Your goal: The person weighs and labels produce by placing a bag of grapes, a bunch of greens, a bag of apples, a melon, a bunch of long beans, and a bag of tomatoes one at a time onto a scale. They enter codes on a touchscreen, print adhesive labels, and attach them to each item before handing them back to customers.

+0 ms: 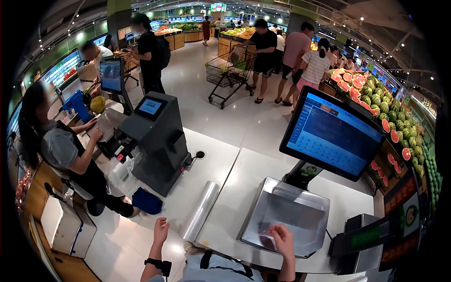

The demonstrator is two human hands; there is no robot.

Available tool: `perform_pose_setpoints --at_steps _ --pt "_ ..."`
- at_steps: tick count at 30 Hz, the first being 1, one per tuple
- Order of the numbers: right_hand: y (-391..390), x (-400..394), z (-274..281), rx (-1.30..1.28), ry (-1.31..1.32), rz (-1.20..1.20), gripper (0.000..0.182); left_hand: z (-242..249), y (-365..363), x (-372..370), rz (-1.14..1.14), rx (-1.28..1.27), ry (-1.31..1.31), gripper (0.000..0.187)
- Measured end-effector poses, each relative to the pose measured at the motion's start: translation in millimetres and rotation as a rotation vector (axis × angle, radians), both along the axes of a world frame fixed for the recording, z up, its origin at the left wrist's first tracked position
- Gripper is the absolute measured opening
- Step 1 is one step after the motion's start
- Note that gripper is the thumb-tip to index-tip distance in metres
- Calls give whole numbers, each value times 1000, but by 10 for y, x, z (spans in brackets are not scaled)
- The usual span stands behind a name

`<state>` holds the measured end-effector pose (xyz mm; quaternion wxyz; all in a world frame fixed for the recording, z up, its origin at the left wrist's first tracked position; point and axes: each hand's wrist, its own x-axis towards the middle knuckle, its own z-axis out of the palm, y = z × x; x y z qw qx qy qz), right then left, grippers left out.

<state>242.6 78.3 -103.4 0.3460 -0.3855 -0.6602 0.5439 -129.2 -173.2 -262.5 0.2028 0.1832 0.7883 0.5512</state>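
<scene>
My right hand (283, 238) hovers over the metal pan of the weighing scale (293, 214), its fingers loosely bent with nothing in them. A dark reflection shows on the pan just below the fingertips. My left hand (161, 230) hangs in front of the counter's near edge, fingers half curled and empty. Closest to it are a roll of clear plastic bags (201, 210) lying on the white counter (225, 188) and a dark blue cloth (147, 201). Behind the scale pan stands a lit touchscreen (331, 134) with a keyboard on its display.
A second scale (155, 141) stands left, where a co-worker (70, 150) has both hands at its pan. A customer display (371, 237) is at right. Beyond the counter are a shopping cart (230, 75), several shoppers and a watermelon stand (385, 103).
</scene>
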Motion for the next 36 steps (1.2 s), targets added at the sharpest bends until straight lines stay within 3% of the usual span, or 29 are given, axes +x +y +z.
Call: perform_pose_setpoints --at_steps 3,10,15,25,36 --pt "-6 -114 193 38 -207 72 13 -15 -89 -139 7 -35 -9 29" --pt "55 -372 412 270 -175 103 18 -12 46 -264 -19 30 -40 30" --pt "65 -391 418 194 -222 236 14 -69 69 -260 -45 55 -30 31" --pt "140 -366 497 339 -277 273 17 -285 -41 -214 -22 81 -61 32" --pt "91 -415 380 250 -339 343 16 -272 -96 -231 -23 97 -90 32"
